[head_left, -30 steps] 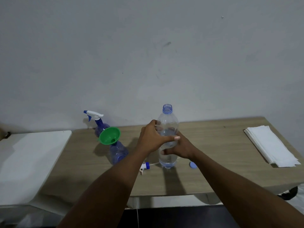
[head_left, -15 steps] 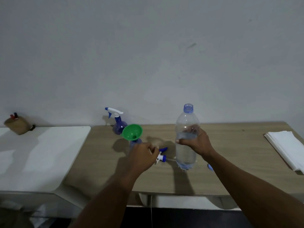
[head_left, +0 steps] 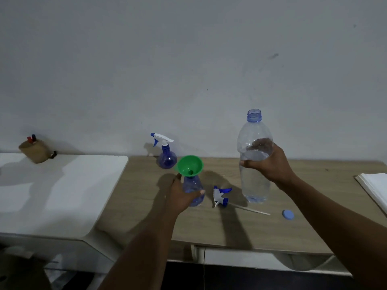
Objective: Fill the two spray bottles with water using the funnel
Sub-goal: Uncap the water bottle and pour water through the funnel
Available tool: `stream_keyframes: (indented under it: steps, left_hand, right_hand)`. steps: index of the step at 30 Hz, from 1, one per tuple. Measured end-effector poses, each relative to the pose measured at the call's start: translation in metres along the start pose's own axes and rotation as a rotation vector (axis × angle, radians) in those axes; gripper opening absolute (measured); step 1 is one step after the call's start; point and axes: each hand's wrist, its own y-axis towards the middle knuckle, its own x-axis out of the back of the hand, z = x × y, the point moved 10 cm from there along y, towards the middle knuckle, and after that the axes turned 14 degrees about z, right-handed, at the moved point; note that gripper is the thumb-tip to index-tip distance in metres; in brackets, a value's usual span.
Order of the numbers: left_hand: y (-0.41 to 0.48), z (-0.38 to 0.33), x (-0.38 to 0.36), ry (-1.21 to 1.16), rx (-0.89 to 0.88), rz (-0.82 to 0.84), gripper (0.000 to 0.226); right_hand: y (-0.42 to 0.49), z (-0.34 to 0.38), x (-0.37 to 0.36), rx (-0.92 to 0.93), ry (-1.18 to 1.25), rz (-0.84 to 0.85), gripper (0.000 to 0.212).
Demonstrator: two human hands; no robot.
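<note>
A small blue spray bottle [head_left: 193, 188] stands open on the wooden table [head_left: 209, 222] with a green funnel [head_left: 190, 165] in its neck. My left hand [head_left: 181, 196] is wrapped around this bottle's body. Its spray head [head_left: 221, 195] with a long tube lies on the table just to the right. My right hand [head_left: 270, 164] grips a large clear water bottle [head_left: 254, 155], uncapped and upright, lifted slightly off the table. A second blue spray bottle [head_left: 166, 156] with its white trigger head on stands behind the funnel, near the wall.
The water bottle's blue cap [head_left: 288, 214] lies on the table to the right. A stack of white paper [head_left: 374, 187] sits at the right edge. A white table [head_left: 52, 195] adjoins on the left, with a brown pouch [head_left: 36, 150] holding pens at its back.
My left hand left the water bottle, moved left and closed around the funnel-topped spray bottle. My right hand lifted the water bottle. The view shifted left.
</note>
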Motion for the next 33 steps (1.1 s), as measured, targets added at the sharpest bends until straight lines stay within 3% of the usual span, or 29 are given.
stream_keyframes:
  steps: [6, 21, 33]
  left_hand:
    - [0.026, 0.018, -0.002, -0.004, -0.022, 0.026, 0.032]
    - [0.052, 0.061, -0.009, -0.062, -0.012, 0.073, 0.065]
    - [0.042, 0.042, -0.006, 0.003, -0.007, 0.074, 0.054]
  right_hand:
    - [0.015, 0.029, -0.018, -0.007, -0.302, 0.173, 0.059]
    - [0.033, 0.021, -0.064, -0.059, -0.850, 0.484, 0.066]
    - [0.038, 0.018, -0.070, -0.098, -1.153, 0.575, 0.074]
